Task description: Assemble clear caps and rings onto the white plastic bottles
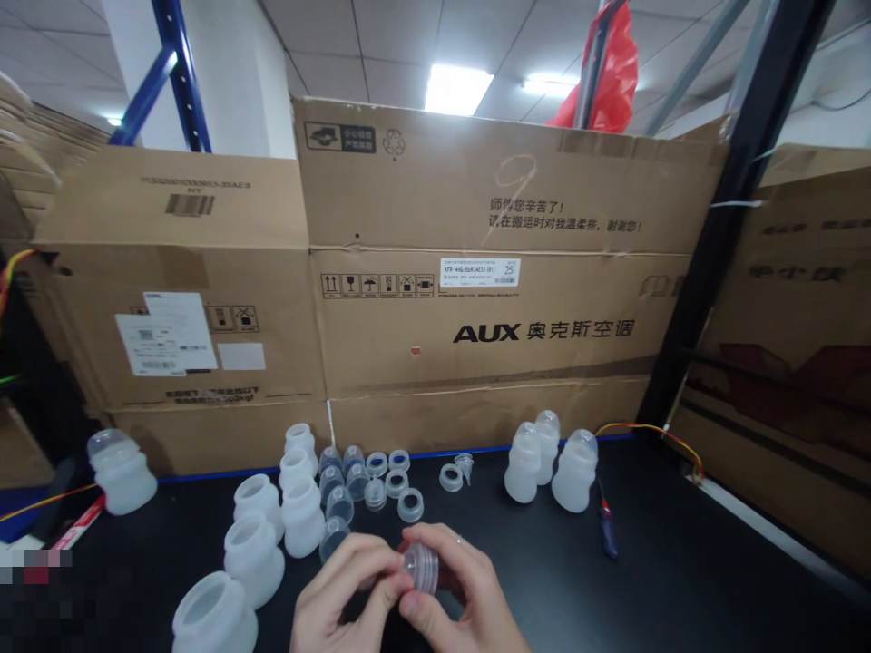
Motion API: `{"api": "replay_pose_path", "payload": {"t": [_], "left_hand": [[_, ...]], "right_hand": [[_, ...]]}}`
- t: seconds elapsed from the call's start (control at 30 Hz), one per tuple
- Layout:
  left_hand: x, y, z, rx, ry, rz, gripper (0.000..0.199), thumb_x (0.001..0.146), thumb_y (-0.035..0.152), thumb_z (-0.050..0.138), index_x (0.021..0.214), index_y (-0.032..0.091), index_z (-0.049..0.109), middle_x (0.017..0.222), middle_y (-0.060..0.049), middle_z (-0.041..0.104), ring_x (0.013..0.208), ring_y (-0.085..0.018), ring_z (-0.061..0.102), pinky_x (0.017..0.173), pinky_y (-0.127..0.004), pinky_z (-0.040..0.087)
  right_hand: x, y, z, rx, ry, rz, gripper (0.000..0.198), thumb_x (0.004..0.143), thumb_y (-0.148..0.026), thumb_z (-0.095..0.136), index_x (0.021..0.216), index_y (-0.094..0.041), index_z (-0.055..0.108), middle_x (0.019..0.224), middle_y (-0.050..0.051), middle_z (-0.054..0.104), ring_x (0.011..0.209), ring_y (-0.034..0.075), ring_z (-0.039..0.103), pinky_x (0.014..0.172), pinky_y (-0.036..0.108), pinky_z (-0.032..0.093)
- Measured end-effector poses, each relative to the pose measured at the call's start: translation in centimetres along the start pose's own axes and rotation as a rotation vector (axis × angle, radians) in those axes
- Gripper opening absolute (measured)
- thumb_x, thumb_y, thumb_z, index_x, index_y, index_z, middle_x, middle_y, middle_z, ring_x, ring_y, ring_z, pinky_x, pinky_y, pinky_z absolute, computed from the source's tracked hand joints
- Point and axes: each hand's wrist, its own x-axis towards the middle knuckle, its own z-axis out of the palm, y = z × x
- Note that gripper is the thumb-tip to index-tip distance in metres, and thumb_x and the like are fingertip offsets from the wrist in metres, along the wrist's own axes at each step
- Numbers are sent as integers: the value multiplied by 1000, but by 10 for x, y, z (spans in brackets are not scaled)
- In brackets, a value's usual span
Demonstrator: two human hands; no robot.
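At the front centre of the head view, my right hand (469, 594) is closed around a clear ridged bottle collar (425, 570). The fingertips of my left hand (354, 594) pinch the left side of this piece, where a soft clear nipple seems to sit; the fingers partly hide it. Just beyond my hands lie several loose collar rings (410, 505) and clear dome caps (339, 504). Open-necked frosted baby bottles (253, 558) stand in rows to the left of my left hand. Farther out, another nipple (464, 466) lies beside a ring (450, 478).
Three capped bottles (575, 472) stand at the back right, near a dark-handled screwdriver (608, 531). Another capped bottle (121, 473) is at the far left. Cardboard panels (476, 363) wall off the back of the black table (646, 599). Thin wires run along both sides.
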Motion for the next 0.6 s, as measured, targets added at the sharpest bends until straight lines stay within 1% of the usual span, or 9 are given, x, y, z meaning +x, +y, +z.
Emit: {"api": "replay_pose_path", "payload": {"t": [0.1,0.17,0.23,0.3,0.37,0.47,0.53,0.6], "left_hand": [[1,-8,-8,2,-147,37,4,89,22,78,86,22,80,82,-3,75,68,-16,74,60,-17,61],[4,-11,-13,7,-213,55,8,91,18,75,89,23,81,83,-4,77,70,-16,76,61,-18,62],[8,-12,-17,-2,-246,61,12,92,17,74,88,24,82,81,-3,77,69,-15,75,62,-18,61],[12,-11,-18,-35,-253,53,12,91,18,74,84,24,81,77,-2,75,66,-15,74,60,-18,60],[14,-11,-19,-79,-261,18,13,92,20,73,82,23,81,74,-2,74,63,-14,73,58,-18,60],[14,-12,-20,-106,-269,-33,11,93,20,73,86,23,81,74,-2,73,64,-15,73,60,-19,61],[10,-12,-20,-46,-273,20,12,93,16,73,88,23,81,79,-2,74,68,-15,74,62,-20,62],[6,-10,-19,58,-254,152,19,92,7,70,94,23,79,85,-3,75,72,-15,75,64,-20,62]], "right_hand": [[0,-7,-14,-60,-37,-28,51,89,-61,78,126,-27,73,121,12,75,110,27,72,98,33,58],[0,-9,-22,-101,-75,-21,52,90,-62,76,128,-28,72,125,11,74,113,27,71,100,33,57],[0,-11,-26,-130,-119,-3,54,89,-64,75,129,-28,72,124,12,75,114,27,71,101,35,56],[1,-10,-29,-128,-155,22,58,87,-67,77,129,-27,72,124,12,75,114,28,71,102,36,56],[1,-8,-29,-80,-173,42,62,85,-69,77,130,-28,72,125,13,74,114,29,71,101,37,57],[-1,-2,-27,-6,-177,51,63,86,-69,77,132,-27,71,128,14,71,113,29,71,99,39,58],[-3,1,-24,-14,-146,57,60,86,-66,78,131,-28,71,129,15,71,116,30,70,102,41,57],[-3,2,-23,-55,-119,52,56,86,-63,80,130,-29,72,129,14,71,119,32,69,104,43,55]]}}
